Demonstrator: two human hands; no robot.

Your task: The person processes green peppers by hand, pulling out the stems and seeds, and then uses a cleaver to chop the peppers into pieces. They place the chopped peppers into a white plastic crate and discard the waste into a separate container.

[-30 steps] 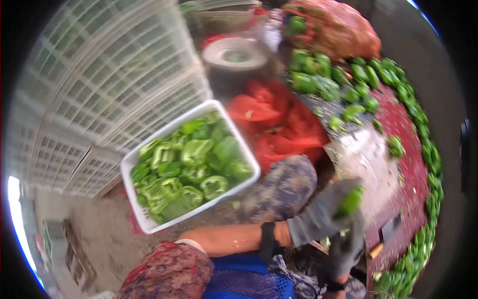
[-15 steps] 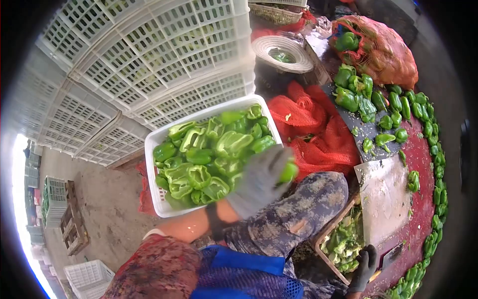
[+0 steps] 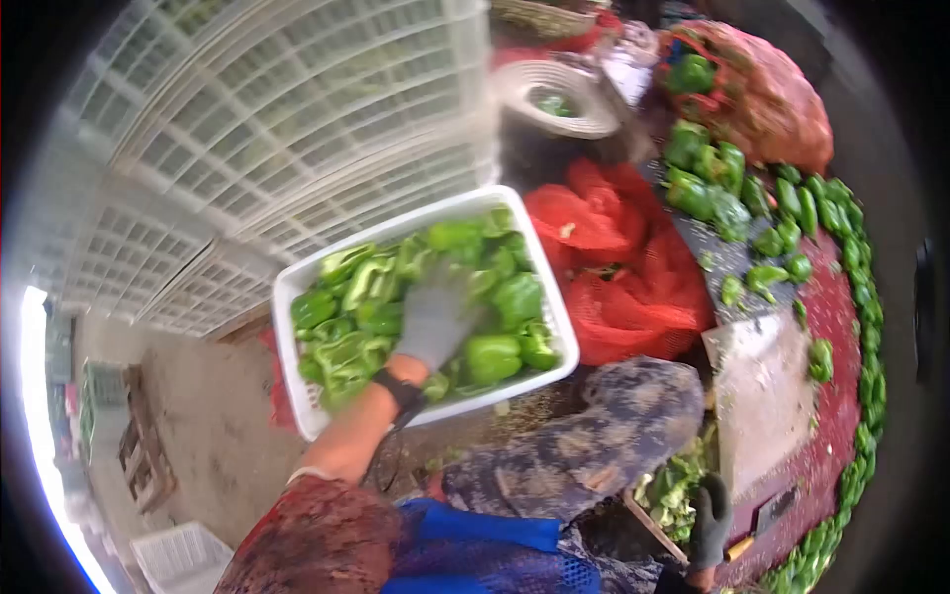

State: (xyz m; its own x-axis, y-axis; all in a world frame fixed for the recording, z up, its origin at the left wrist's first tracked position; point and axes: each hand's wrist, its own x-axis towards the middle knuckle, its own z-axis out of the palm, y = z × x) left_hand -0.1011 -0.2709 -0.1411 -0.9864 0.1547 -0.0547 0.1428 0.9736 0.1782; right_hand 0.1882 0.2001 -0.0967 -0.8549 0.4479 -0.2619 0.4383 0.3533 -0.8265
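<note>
My left hand [image 3: 436,319], in a grey glove, lies over the halved and whole green bell peppers [image 3: 492,358] in a white plastic crate [image 3: 426,415]. Its fingers are smeared by motion, so whether they grip a pepper cannot be told. At lower right my right hand [image 3: 710,530], also gloved, rests at the edge of the red work surface [image 3: 829,436] with fingers stretched out and nothing visible in them. Beside it lies a knife [image 3: 777,508] with a yellow handle. A box of pepper scraps [image 3: 673,495] sits just left of that hand.
Stacked white crates [image 3: 327,109] rise behind the filled one. Red mesh netting [image 3: 623,277] lies to its right. An orange mesh sack [image 3: 762,99], a pale board [image 3: 767,386] and several loose peppers [image 3: 712,183] occupy the right side. A straw hat [image 3: 584,99] sits at the back.
My left hand has moved left into the crate, and the pepper it carried no longer shows in it. The crate now sits slightly turned. My right hand has shifted a little left, away from the knife.
</note>
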